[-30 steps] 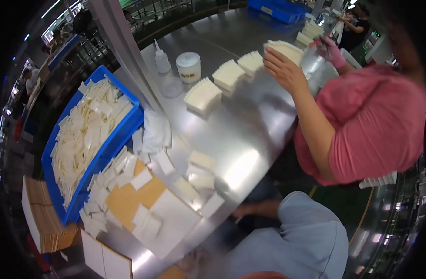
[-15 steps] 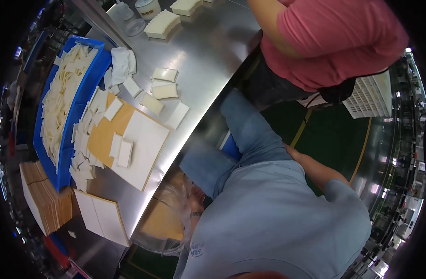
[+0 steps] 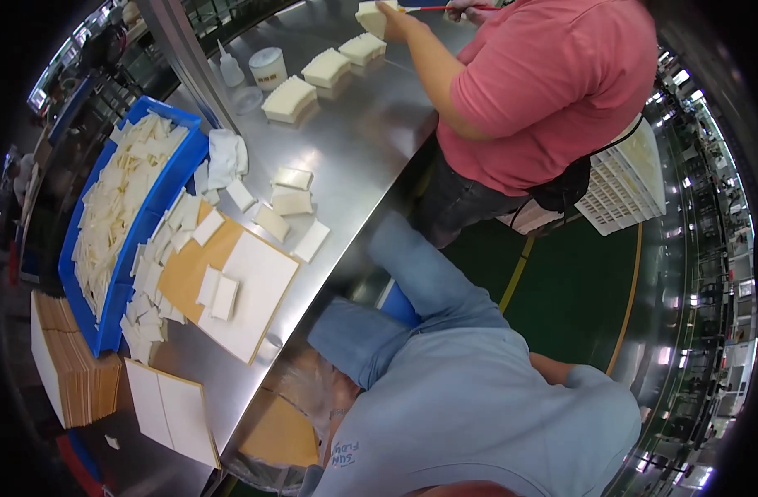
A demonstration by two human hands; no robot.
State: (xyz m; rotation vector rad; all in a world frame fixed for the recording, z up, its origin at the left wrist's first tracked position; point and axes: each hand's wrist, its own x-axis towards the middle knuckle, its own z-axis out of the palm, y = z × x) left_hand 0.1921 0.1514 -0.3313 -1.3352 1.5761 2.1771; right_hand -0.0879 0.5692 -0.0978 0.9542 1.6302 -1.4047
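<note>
Hands hidden below the table edge; grip cannot be told.
The left light-blue sleeve (image 3: 354,331) ends at a crumpled clear plastic bag (image 3: 300,385), near the polished steel table (image 3: 354,157). The view has dropped from the small white cards (image 3: 292,178) far left, so tabletop work appears paused.

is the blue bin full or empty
Full, or nearly. The blue bin is heaped with pale flat pieces from end to end, almost to its rim, and more of them lie beside it on the steel table.

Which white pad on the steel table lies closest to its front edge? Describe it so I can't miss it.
Start at the blue bin on the steel table. Right of it lies a brown board under a white sheet. Just beyond the sheet's far corner, the pad lies alone, tilted, nearest the edge.
</note>
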